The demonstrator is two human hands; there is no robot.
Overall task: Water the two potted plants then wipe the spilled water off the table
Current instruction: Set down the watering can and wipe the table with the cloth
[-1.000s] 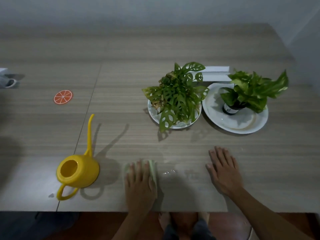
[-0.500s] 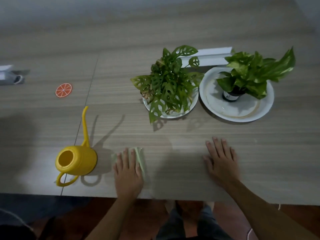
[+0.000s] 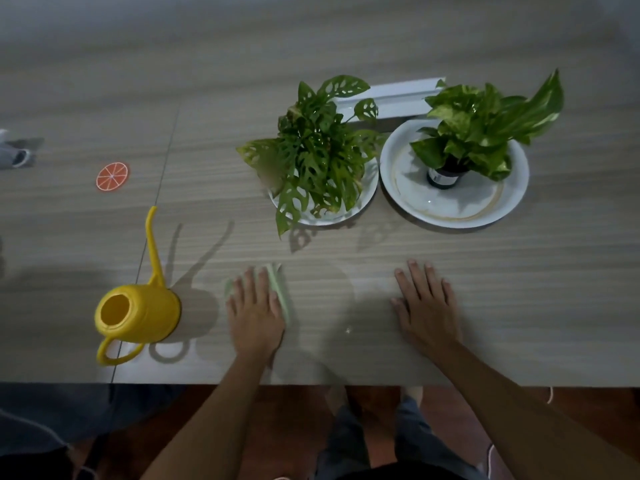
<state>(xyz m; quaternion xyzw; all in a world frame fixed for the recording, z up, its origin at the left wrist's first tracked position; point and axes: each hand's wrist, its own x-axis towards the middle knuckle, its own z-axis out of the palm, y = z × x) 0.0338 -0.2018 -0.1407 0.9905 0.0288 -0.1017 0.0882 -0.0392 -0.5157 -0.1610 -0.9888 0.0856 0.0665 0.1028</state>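
My left hand (image 3: pixel 254 313) lies flat, fingers together, pressing a light green cloth (image 3: pixel 281 293) onto the wooden table (image 3: pixel 346 46) near its front edge. My right hand (image 3: pixel 427 306) rests palm down on the bare table, holding nothing. A small water drop (image 3: pixel 348 330) glints between the two hands. The yellow watering can (image 3: pixel 138 317) stands just left of the cloth, spout pointing away from me. Beyond the hands, a holey-leaved plant (image 3: pixel 318 157) sits on a white plate (image 3: pixel 367 197), and a pothos (image 3: pixel 485 129) in a dark pot stands on a larger white plate (image 3: pixel 450 211).
An orange-slice coaster (image 3: pixel 112 176) lies at the left, with a grey and white object (image 3: pixel 14 154) at the far left edge. A white strip (image 3: pixel 394 97) lies behind the plants. A seam (image 3: pixel 162 188) runs across the tabletop. My knees show below the table edge.
My left hand slid the cloth left toward the watering can, then slightly away from me. The wet shine right of the cloth has gone. My right hand stayed flat.
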